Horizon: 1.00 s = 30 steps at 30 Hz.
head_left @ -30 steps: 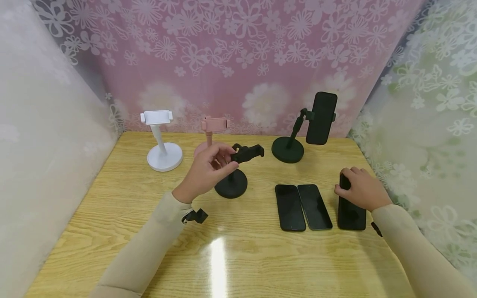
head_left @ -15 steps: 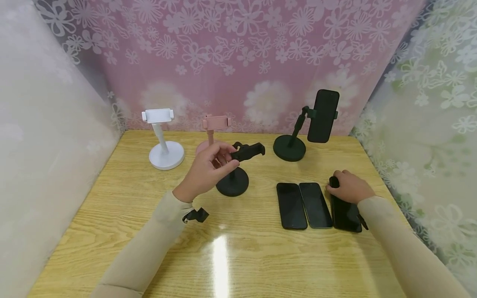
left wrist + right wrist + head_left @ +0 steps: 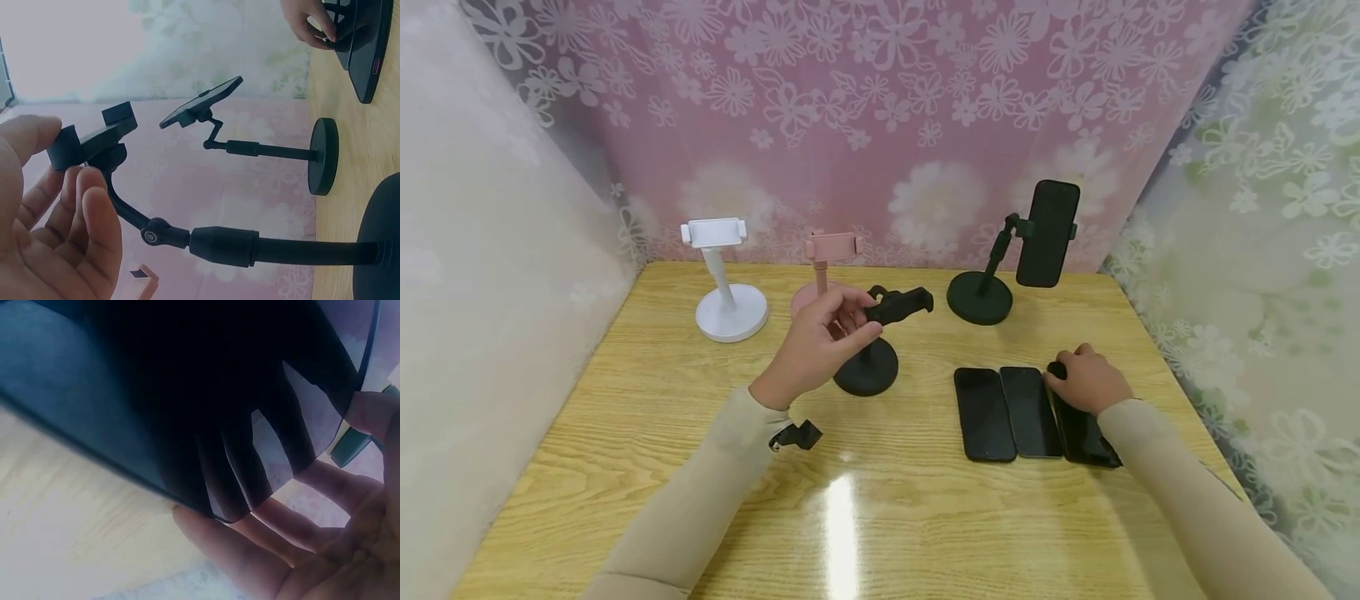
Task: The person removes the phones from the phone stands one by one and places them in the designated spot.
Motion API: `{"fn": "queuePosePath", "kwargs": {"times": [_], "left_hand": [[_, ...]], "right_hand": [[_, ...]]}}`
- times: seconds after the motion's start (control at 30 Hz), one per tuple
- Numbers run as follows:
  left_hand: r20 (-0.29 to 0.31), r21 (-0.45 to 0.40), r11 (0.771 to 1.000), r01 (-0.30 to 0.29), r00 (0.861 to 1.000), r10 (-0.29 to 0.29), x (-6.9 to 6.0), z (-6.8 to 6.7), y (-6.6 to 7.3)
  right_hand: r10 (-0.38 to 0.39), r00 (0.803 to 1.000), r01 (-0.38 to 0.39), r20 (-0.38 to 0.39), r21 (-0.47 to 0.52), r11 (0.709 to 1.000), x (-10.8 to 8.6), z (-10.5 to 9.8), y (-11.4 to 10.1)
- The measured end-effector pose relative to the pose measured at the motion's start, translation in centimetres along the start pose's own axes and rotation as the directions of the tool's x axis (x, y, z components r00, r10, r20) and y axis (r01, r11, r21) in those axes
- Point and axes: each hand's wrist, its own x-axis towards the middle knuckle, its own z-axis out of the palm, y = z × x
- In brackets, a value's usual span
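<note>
My left hand (image 3: 820,342) pinches one end of the clamp of a black phone stand (image 3: 904,306). The clamp holds no phone, and its round base rests on the table. Over on the right, my right hand (image 3: 1088,381) holds the far end of a black phone (image 3: 1084,437) lying flat. In the right wrist view, the thumb is at one edge of this phone (image 3: 56,375) and the fingers lie along its end. Directly left of it lies a second phone (image 3: 1030,412), with a third phone (image 3: 985,417) beside that one.
A white phone stand (image 3: 731,312) and a pink phone stand (image 3: 833,247) stand at the back left, their clamps without phones. At the back right, a dark green stand (image 3: 979,297) carries an upright phone (image 3: 1048,233). Curtains surround the wooden table (image 3: 737,517).
My right hand has slid the rightmost phone to the left, up against the middle phone. The left hand keeps its grip on the black clamp.
</note>
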Motion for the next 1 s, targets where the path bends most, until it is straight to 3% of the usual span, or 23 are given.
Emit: {"fn": "queuePosePath", "kwargs": {"times": [0.17, 0.27, 0.33, 0.43, 0.53, 0.63, 0.7, 0.77, 0.9, 1.0], "left_hand": [[-0.041, -0.021, 0.999, 0.024, 0.999, -0.025, -0.1, 0.5, 0.3], [-0.051, -0.019, 0.999, 0.037, 0.998, -0.038, -0.3, 0.7, 0.5], [-0.054, -0.006, 0.999, 0.045, 0.998, -0.046, -0.5, 0.7, 0.7], [-0.051, 0.025, 0.998, 0.052, 0.997, -0.05, -0.6, 0.7, 0.9], [-0.041, 0.065, 0.996, 0.067, 0.997, -0.064, -0.4, 0.7, 1.2], [-0.051, 0.083, 0.992, 0.091, 0.995, -0.086, -0.1, 0.9, 1.5], [-0.082, 0.076, 0.992, 0.099, 0.992, -0.093, 0.1, 1.0, 1.6], [-0.124, 0.054, 0.995, 0.087, 0.989, -0.079, 0.3, 1.3, 1.5], [-0.196, -0.009, 0.999, 0.049, 0.979, -0.05, 0.7, 1.7, 1.1], [-0.233, -0.047, 0.998, 0.036, 0.971, -0.046, 1.4, 2.0, 0.7]], "right_hand": [[0.002, 1.0, -0.002, -0.001, 0.002, 1.0, 0.0, -0.4, -0.6], [-0.015, 0.995, 0.016, -0.098, 0.012, 1.0, -1.1, -1.5, -2.6], [-0.055, 0.98, 0.068, -0.191, 0.058, 0.996, -2.3, -2.8, -5.2], [-0.172, 0.918, 0.234, -0.358, 0.138, 0.962, -4.5, -5.2, -9.9], [-0.262, 0.814, 0.395, -0.519, 0.163, 0.904, -5.9, -7.2, -13.4], [-0.288, 0.707, 0.475, -0.646, 0.132, 0.87, -6.1, -8.1, -15.2], [-0.28, 0.671, 0.49, -0.686, 0.127, 0.862, -5.8, -8.1, -15.6], [-0.264, 0.673, 0.483, -0.691, 0.141, 0.864, -5.4, -7.7, -15.6], [-0.235, 0.71, 0.449, -0.664, 0.169, 0.877, -5.1, -6.8, -15.3], [-0.228, 0.724, 0.441, -0.651, 0.183, 0.879, -5.0, -6.3, -14.9]]}}
